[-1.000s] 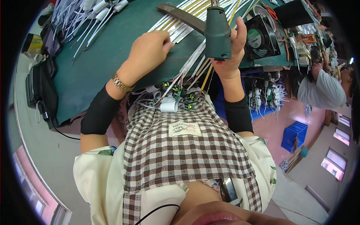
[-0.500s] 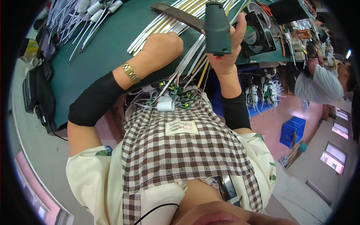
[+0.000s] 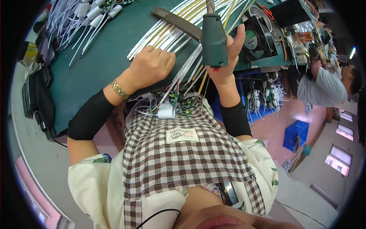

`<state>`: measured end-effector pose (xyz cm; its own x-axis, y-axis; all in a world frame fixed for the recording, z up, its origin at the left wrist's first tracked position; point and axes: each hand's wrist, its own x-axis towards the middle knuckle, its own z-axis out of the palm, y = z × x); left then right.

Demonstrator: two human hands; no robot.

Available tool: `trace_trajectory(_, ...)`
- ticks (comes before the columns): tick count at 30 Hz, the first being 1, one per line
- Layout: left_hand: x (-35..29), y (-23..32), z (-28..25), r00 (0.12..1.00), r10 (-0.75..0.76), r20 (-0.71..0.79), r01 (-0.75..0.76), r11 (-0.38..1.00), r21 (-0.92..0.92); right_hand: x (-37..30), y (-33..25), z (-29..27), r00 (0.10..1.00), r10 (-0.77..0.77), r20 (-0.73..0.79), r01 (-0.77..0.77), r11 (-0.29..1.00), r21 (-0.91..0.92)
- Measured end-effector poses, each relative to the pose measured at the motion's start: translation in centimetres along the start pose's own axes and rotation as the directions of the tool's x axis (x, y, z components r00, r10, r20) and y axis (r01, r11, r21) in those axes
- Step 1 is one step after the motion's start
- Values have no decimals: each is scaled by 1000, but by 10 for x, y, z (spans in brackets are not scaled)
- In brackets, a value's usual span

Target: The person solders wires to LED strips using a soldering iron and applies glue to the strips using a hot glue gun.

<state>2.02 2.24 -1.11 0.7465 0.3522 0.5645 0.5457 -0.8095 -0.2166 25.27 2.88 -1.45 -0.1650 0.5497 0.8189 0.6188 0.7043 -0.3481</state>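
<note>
My right hand (image 3: 227, 68) is wrapped round a dark green hot air gun (image 3: 214, 42), held upright with its metal nozzle away from me. The thumb or a finger sticks up beside the body. My left hand (image 3: 151, 68) is curled into a fist at the near ends of several white and yellow LED strips (image 3: 156, 35); what its fingers hold, if anything, is hidden. A dark flat bar (image 3: 175, 23) lies across the strips. Wires run from them to small green circuit boards and a white cylindrical part (image 3: 166, 111) at the table's edge by my apron.
White cables with cylindrical ends (image 3: 91, 19) lie in a heap at far left on the green table (image 3: 95, 45). A black fan (image 3: 256, 38) stands right of the hot air gun. More boards hang over a blue crate below. A co-worker (image 3: 324, 87) sits at far right.
My left fist has moved left and toward me. The hot air gun in my right hand has come slightly toward me and left, showing more of its nozzle.
</note>
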Motion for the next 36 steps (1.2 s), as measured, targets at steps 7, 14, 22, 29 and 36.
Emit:
trace_trajectory(7, -11, 9, -13, 970, -229, 83, 241, 954, -179, -12, -7, 9, 997, -24, -71, 27, 998, 51)
trace_trajectory(14, -11, -18, -12, 837, -547, 33, 537, 806, -249, -18, -11, 6, 998, 59, -7, -59, 998, -24)
trace_trajectory(22, -11, -48, 10, 681, -681, 268, 725, 680, -114, -22, -9, 1, 998, 50, -32, -52, 995, -88)
trace_trajectory(29, -18, -52, 11, 738, -631, 240, 668, 734, -123, -38, -9, -33, 960, 278, -33, -274, 957, 90)
trace_trajectory(36, -6, -105, -20, 709, -704, 40, 697, 691, -192, -63, -50, -67, 651, 759, -14, -570, 501, 651)
